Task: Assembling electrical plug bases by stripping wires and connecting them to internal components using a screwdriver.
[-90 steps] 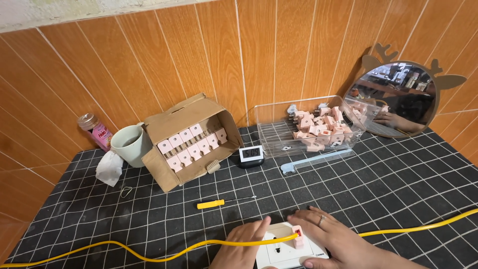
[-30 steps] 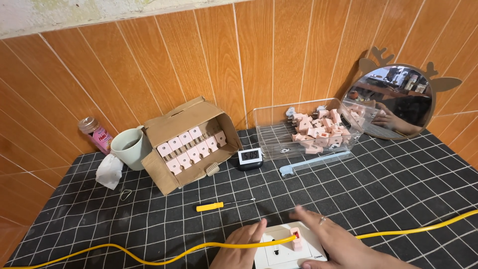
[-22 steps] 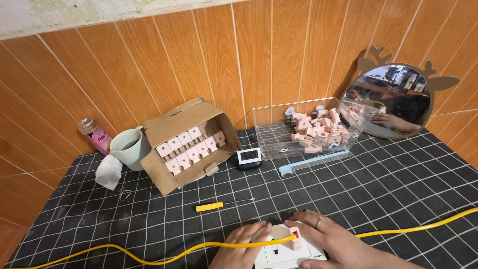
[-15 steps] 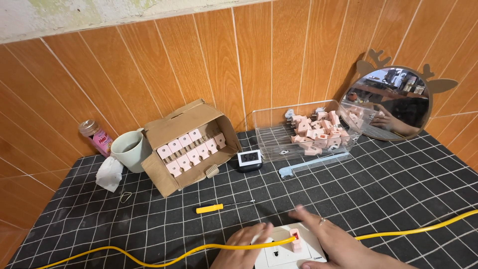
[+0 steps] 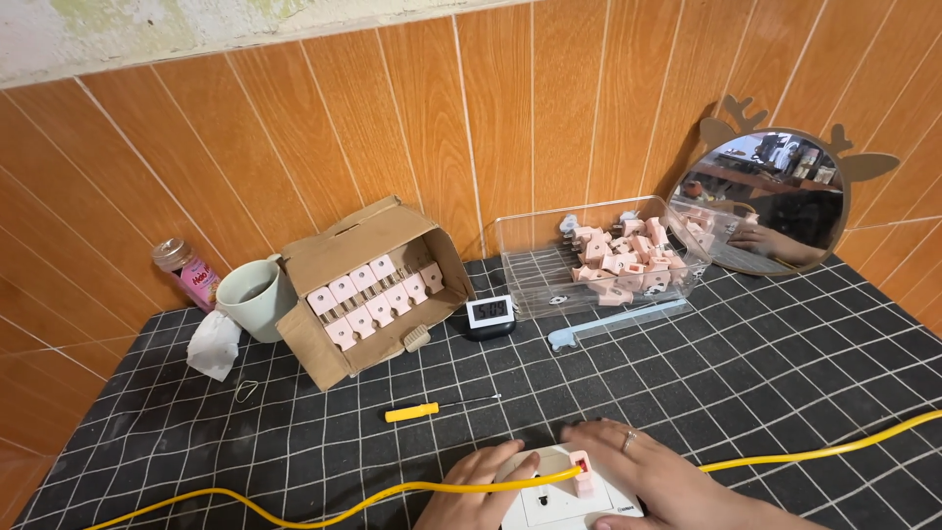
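At the bottom edge a white socket plate lies on the black grid mat, with a small pink part on its top. A yellow wire runs from the left into that pink part, and another stretch of yellow wire leads off to the right. My left hand rests on the plate's left side, over the wire. My right hand, a ring on one finger, lies flat on the plate's right side beside the pink part.
A yellow-handled screwdriver lies just beyond my hands. Farther back stand a tilted cardboard box of pink parts, a small digital clock, a clear tray of pink parts, a cup, a bottle and a round mirror.
Both hands have stayed on the white plate with small finger shifts. The view has dropped a little, so the hands sit lower in the frame.
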